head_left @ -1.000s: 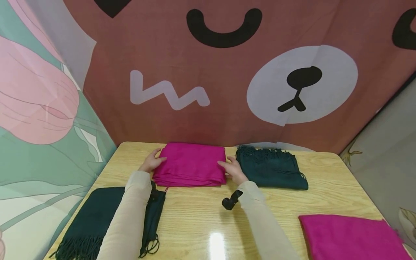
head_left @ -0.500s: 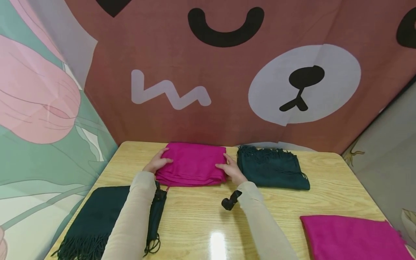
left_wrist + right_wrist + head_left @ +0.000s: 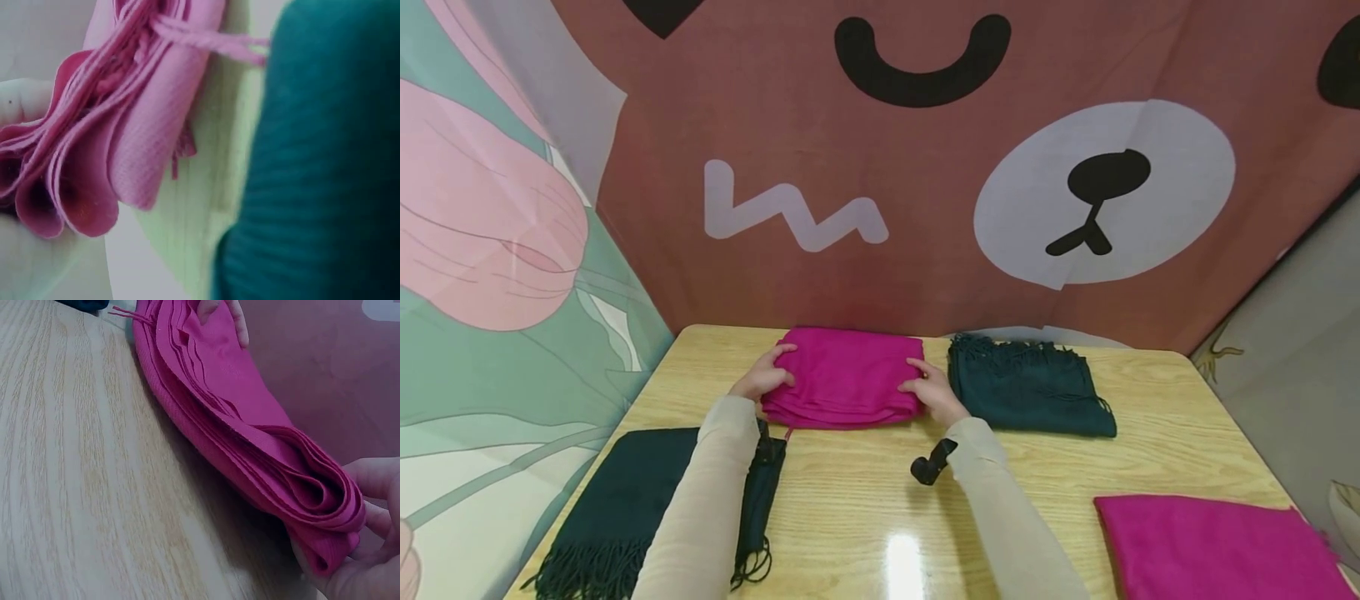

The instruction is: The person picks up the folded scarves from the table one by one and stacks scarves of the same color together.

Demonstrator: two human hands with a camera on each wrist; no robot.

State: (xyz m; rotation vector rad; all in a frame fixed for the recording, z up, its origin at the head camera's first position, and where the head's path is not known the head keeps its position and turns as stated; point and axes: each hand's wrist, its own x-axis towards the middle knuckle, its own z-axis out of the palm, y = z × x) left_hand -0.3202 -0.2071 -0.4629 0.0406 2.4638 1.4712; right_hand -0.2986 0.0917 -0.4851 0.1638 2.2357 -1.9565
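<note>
A folded magenta scarf (image 3: pixel 853 375) lies at the back of the table. My left hand (image 3: pixel 762 377) grips its left end, with the thumb and a finger on top. At the other end my right hand (image 3: pixel 937 393) holds the scarf between thumb and fingers. In the right wrist view, the layered folds of the scarf (image 3: pixel 244 447) bulge beside the right hand (image 3: pixel 375 550), and that end is slightly raised off the wood. The left wrist view shows the left hand (image 3: pixel 25 100) around the looped layers and some twisted fringe (image 3: pixel 206 42).
A dark green fringed scarf (image 3: pixel 1030 392), folded, lies just right of the right hand. Another dark green scarf (image 3: pixel 625 483) is partly under the left forearm. A second magenta scarf (image 3: pixel 1217 542) sits at the front right of the wooden table (image 3: pixel 850 508). Printed cloth hangs behind.
My left hand has moved slightly right and further onto the scarf's end. The right hand's fingers have come onto the opposite end, and the scarf's front folds look bunched inward a little.
</note>
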